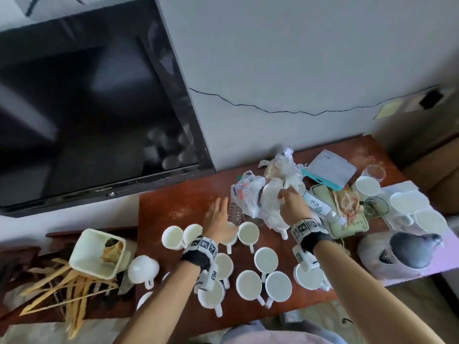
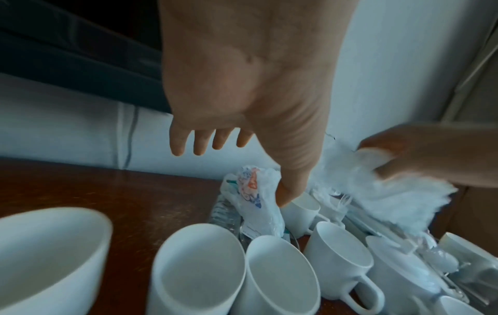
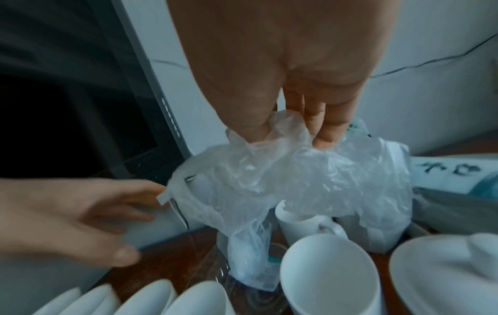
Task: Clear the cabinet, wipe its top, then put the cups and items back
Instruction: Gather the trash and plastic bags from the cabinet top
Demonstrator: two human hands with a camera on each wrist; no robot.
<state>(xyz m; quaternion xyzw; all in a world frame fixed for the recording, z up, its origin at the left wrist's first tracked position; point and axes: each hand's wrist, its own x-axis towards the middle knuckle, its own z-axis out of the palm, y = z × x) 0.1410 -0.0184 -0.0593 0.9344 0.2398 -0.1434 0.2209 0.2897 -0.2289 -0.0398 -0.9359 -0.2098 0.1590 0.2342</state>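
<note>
Several white cups (image 1: pixel 248 233) stand crowded on the red-brown cabinet top (image 1: pixel 173 202). My right hand (image 1: pixel 289 202) pinches a crumpled clear plastic bag (image 3: pixel 283 177), lifted above the cups. The bag (image 1: pixel 275 194) sits among other bags at the back middle. My left hand (image 1: pixel 218 217) hovers with straight, spread fingers (image 2: pixel 199 140) over the cups, just left of the bags, holding nothing. A printed white bag (image 2: pixel 253 198) lies over a clear plastic bottle (image 1: pixel 234 214) below the left thumb.
A black TV (image 1: pixel 87 115) leans on the wall at left. Right of the bags lie a teal-edged notebook (image 1: pixel 330 170), a labelled bottle (image 1: pixel 320 207), glasses, more cups and a grey-white appliance (image 1: pixel 397 256). A white bin (image 1: pixel 96 254) and wooden hangers sit lower left.
</note>
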